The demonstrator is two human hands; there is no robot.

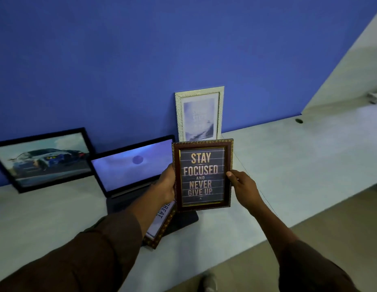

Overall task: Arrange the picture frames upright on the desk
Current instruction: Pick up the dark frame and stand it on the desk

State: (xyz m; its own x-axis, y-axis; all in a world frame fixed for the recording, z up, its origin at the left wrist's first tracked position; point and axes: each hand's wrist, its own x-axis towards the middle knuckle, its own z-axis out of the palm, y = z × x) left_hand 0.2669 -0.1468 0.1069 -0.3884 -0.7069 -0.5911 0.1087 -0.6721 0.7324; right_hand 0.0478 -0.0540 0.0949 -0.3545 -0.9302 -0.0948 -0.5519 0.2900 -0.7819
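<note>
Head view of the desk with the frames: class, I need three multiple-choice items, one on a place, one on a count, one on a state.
1. Where does the white frame stand?
A. against the blue wall
B. on the laptop
C. on the floor

2. How many picture frames are visible?
A. two
B. four
C. six

3. The "Stay Focused" frame is:
A. flat on the desk
B. held by both hands
C. hanging on the wall

Key: 1 A, it leans there behind the desk. 2 B, white, car frame, held one, flat frame. 3 B, left hand and right hand grip its sides.
</note>
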